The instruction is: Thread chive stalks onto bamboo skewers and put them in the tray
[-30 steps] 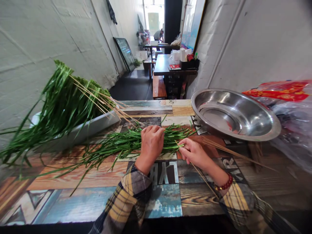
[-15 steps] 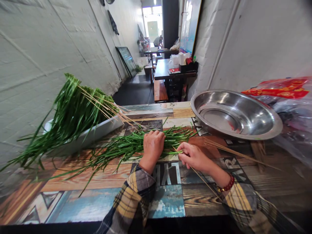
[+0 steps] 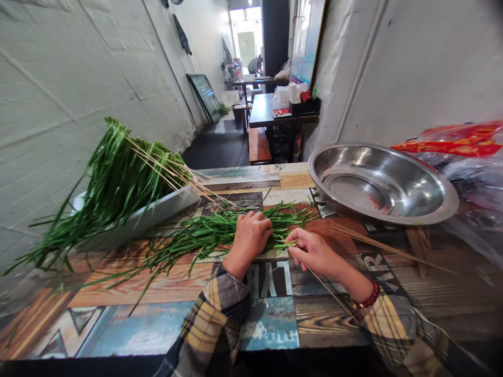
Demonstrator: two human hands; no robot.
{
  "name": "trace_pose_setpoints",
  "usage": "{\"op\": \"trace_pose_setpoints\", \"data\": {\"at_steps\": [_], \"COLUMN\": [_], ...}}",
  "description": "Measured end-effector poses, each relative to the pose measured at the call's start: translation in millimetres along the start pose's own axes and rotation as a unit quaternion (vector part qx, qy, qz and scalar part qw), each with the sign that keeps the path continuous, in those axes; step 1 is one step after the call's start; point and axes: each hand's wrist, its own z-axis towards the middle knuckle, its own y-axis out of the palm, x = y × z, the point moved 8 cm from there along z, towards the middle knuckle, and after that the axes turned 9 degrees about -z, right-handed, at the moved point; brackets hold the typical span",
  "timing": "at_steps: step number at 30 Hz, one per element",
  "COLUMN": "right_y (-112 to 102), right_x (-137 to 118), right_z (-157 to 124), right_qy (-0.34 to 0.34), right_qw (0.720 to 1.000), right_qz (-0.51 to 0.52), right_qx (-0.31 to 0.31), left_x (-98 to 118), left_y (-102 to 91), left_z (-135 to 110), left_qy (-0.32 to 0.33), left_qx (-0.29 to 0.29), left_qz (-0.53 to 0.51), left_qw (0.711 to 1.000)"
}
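A loose pile of garlic chives (image 3: 204, 235) lies across the middle of the table. My left hand (image 3: 251, 235) is over it, fingers curled down into the stalks; their tips are hidden. Just to its right, my right hand (image 3: 312, 251) pinches a thin bamboo skewer (image 3: 330, 291), whose long end slants down toward my right sleeve. A few pale chive ends (image 3: 283, 245) meet the skewer at my right fingertips. At the left, a white tub (image 3: 137, 222) holds chives threaded on skewers (image 3: 121, 173), with the bare stick ends pointing right.
A wide steel basin (image 3: 416, 209) stands at the right, with several loose bamboo skewers (image 3: 373, 243) in front of it. Beyond the basin lies clear and red plastic packaging (image 3: 456, 141). Another table (image 3: 263, 110) and a bent-over person (image 3: 255, 65) are farther back.
My left hand has slid slightly right along the chives, closer to my right hand. The right hand keeps its pinch on the skewer in nearly the same place.
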Motion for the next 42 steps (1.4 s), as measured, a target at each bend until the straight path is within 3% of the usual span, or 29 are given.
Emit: {"op": "trace_pose_setpoints", "data": {"at_steps": [13,18,22,26,32,42], "right_y": [0.9,-1.8,-9.1,-17.6,-25.6,-24.5], "right_x": [1.0,0.3,0.1,-4.9,-6.3,-5.2], "right_z": [-0.5,0.0,0.2,-2.2,-4.9,-5.1], "right_qy": [-0.007,0.0,0.019,0.004,-0.017,-0.022], "right_qw": [1.0,1.0,0.998,0.994,0.988,0.989], "right_qz": [0.012,0.014,0.02,-0.004,-0.032,-0.015], "right_qx": [-0.006,0.012,0.056,0.106,0.153,0.144], "left_x": [9.4,11.4,11.4,8.4,10.4,12.7], "left_y": [0.7,-13.4,-27.7,-19.0,-10.4,-12.0], "left_z": [-1.8,-0.4,-1.8,0.2,1.2,-0.4], "left_qy": [0.036,0.024,0.02,0.0,-0.013,-0.016], "left_qx": [-0.031,0.053,0.136,0.127,0.129,0.141], "left_qz": [-0.007,-0.046,-0.136,-0.225,-0.377,-0.435], "left_qw": [0.999,0.997,0.981,0.966,0.917,0.889]}}
